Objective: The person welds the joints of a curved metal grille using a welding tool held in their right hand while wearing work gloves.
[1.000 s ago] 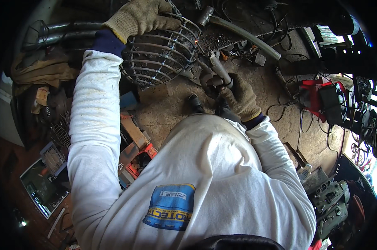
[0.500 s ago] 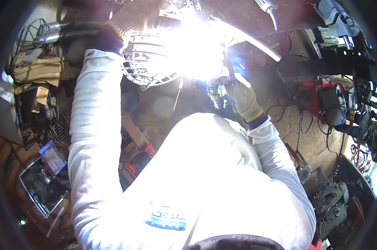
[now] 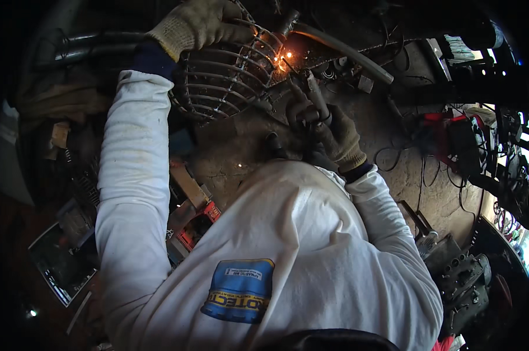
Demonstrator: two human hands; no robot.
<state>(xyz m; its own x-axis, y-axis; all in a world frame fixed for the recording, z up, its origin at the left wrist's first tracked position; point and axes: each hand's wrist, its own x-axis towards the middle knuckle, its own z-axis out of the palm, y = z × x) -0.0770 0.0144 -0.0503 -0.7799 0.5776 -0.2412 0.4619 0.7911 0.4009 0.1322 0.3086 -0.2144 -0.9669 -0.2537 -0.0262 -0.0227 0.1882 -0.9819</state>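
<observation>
A round cage of welded metal bars [image 3: 218,88] is at the upper middle. My left hand [image 3: 195,26], in a knitted work glove, grips its top edge, with the fingertips partly lost in shadow. My gloved right hand [image 3: 341,139] is closed around a welding electrode holder [image 3: 317,98], whose jaws point up and left. A short dark electrode [image 3: 290,66] sticks out from it, its tip close to the cage's right side. Small orange glowing spots [image 3: 283,61] show there, with a few sparks.
A metal pipe [image 3: 349,54] slants down rightward from beside the glow. Boxes [image 3: 188,186] and a red package [image 3: 199,225] lie on the floor by my left arm. Cables [image 3: 425,169] trail at the right, near a red and black bag-like object [image 3: 451,137]. Dark metal machinery parts [image 3: 466,281] lie lower right.
The blinding white welding arc has gone out, leaving orange glow and a darker scene. The electrode holder has drawn slightly away from the bars. My left hand stays on the cage.
</observation>
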